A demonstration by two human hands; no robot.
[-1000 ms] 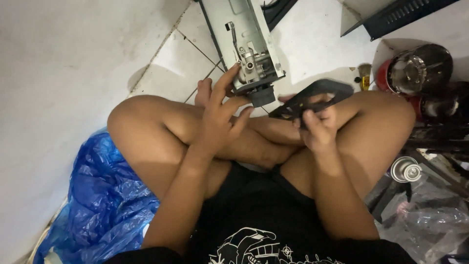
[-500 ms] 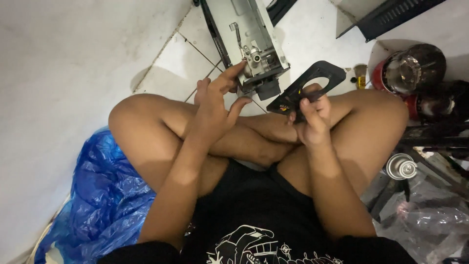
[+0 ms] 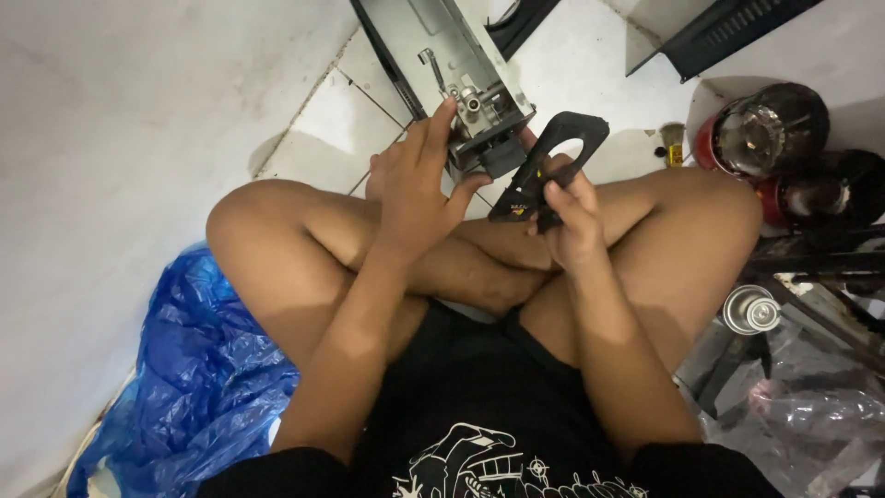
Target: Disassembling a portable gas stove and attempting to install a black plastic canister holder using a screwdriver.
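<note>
Judging by its look, the black plastic bracket (image 3: 549, 166) should be light and stiff, best taken by its solid lower stem, not the thin loop. It is held above the crossed legs, beside the grey metal chassis (image 3: 452, 65) lying on the tiled floor (image 3: 332, 120). The right hand (image 3: 572, 217) is clamped on that stem. The left hand (image 3: 415, 184) is spread, fingertips touching the chassis end fitting.
</note>
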